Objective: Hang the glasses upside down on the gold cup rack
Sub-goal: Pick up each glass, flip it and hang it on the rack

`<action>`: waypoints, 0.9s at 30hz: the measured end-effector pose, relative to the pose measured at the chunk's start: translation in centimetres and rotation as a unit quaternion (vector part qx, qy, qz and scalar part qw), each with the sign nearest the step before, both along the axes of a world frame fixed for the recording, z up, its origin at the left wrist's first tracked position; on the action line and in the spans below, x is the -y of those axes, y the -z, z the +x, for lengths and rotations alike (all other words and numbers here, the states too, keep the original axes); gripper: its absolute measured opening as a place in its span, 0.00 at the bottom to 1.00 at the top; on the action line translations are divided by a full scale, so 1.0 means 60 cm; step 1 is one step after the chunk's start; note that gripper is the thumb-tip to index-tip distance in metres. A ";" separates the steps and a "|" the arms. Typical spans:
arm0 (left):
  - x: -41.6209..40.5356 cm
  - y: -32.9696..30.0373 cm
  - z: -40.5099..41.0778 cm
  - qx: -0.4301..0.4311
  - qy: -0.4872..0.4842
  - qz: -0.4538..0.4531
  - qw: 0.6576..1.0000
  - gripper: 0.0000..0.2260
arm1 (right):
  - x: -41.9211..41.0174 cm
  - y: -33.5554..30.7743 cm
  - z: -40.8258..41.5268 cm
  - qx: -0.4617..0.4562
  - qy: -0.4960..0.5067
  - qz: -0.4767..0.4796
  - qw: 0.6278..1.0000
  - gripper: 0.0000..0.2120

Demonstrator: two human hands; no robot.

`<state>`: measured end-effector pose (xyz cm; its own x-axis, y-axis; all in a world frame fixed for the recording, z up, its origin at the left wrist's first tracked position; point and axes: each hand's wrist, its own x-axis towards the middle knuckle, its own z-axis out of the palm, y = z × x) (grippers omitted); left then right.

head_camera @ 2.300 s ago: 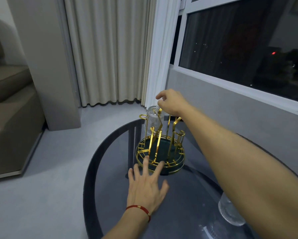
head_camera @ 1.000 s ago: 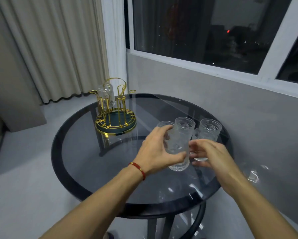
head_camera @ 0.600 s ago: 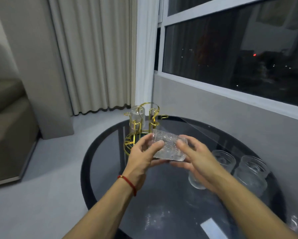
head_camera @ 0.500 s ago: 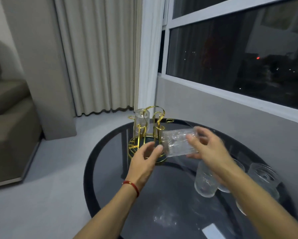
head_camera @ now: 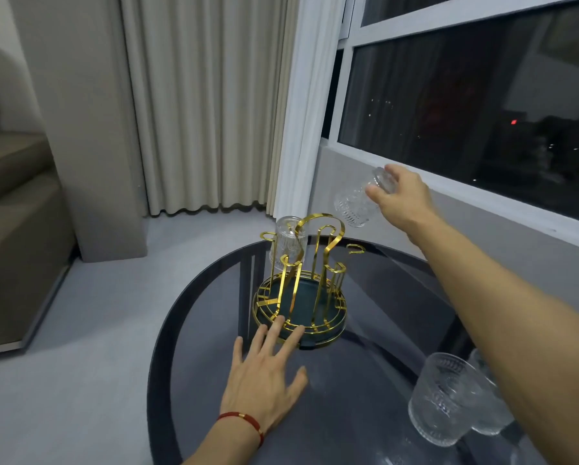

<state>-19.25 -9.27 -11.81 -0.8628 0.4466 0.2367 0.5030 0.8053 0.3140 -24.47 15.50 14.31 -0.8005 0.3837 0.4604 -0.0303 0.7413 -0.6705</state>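
Seen from the head camera, a person's right hand carries a ribbed clear glass in the air above and to the right of the gold cup rack, its grip closed around the glass's base end. The glass is tilted, its long axis slanting down and to the left, so that the open mouth points toward the rack's upper loops but remains apart from them. The free prong with the hooked tip on the rack's right side lies below and to the left of the mouth, and appears the nearest peg; the right hand is clearly the nearer one for the hang. One glass already hung sits inverted on a far-left prong. The left hand lies flat on the dark round table, fingers spread wide and holding nothing, fingertips touching the rack's gold base ring, apparently to steady it. More upright glasses wait at the table's near right edge, partly behind the right forearm.
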 end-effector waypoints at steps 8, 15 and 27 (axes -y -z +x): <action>0.002 -0.002 0.000 0.000 0.001 -0.005 1.000 0.31 | -0.001 0.039 -0.098 0.132 -0.125 0.028 0.983 0.28; 0.001 -0.005 0.000 -0.002 0.006 0.002 1.000 0.32 | -0.014 0.052 -0.128 0.187 -0.167 -0.076 0.965 0.16; 0.002 -0.009 0.002 -0.001 0.002 -0.003 1.000 0.31 | -0.020 0.075 -0.132 0.269 -0.199 -0.094 0.938 0.20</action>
